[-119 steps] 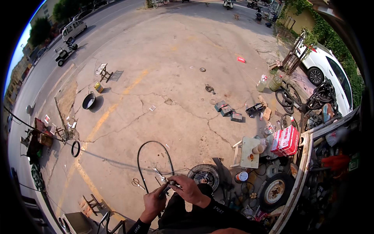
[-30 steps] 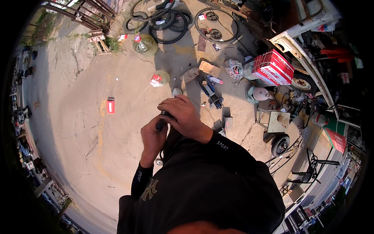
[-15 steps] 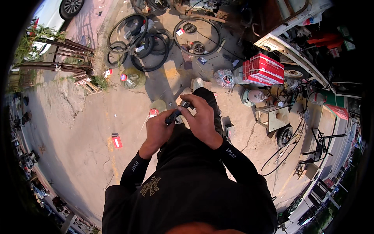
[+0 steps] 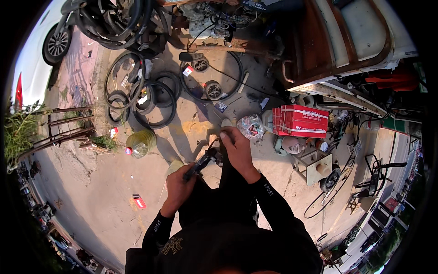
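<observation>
My left hand [image 4: 179, 188] is wrapped round a long black part [image 4: 202, 164] with a bulkier, clamp-like end, which resembles a bicycle brake lever; its exact kind is unclear. A thin dark strip rises from that end toward my right hand [image 4: 238, 153]. The right thumb and index finger are pinched together at its tip, and whatever lies between them is too small to make out. Both hands are in front of my black-clad legs. Past the right fingers, the tip of a light shoe [image 4: 226, 123] shows on the concrete.
Bicycle tyres [image 4: 155, 105] and wheel hubs [image 4: 213, 90] lie ahead. A yellowish jug [image 4: 140, 144] stands left, with a small red box [image 4: 139, 201] nearer. To the right are a red carton [image 4: 301, 121], a bag of scraps [image 4: 251, 127] and a small wheeled stand [image 4: 319, 169].
My right hand has drawn away from the left, its fingers now at the end of a thin strip. The black part has tilted more into view. My head view has shifted, showing more ahead.
</observation>
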`<state>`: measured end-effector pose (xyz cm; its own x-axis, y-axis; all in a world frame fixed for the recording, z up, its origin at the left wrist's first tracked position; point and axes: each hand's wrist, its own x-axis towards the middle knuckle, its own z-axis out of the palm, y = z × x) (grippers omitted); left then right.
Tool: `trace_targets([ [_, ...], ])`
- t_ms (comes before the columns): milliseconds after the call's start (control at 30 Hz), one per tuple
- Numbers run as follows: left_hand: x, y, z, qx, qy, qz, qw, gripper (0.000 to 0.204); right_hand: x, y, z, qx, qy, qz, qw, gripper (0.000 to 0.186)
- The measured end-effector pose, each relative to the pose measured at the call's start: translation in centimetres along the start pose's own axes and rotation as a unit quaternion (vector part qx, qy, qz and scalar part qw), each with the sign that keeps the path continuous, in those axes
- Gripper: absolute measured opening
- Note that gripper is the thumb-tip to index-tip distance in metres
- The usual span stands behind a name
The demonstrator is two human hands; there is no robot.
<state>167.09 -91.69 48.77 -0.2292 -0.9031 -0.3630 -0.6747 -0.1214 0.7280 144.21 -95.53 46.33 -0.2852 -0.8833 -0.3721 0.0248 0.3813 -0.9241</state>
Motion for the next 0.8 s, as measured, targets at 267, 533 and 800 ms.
trace_targets([
  [267,15.0,-1.0,7.1,-0.053,-0.064,-0.142,0.986,0.031,15.8,3.2,-1.0,-0.273,-0.12,-0.264,0.917,0.021],
  [533,28.9,-11.5,15.0,-0.094,-0.048,-0.077,0.991,0.028,27.4,13.4,1.8,-0.296,-0.159,-0.327,0.883,0.027],
  [800,41.4,-24.2,23.5,-0.425,-0.082,-0.184,0.882,0.019,48.3,21.1,-6.1,-0.277,0.219,-0.242,0.904,0.082],
])
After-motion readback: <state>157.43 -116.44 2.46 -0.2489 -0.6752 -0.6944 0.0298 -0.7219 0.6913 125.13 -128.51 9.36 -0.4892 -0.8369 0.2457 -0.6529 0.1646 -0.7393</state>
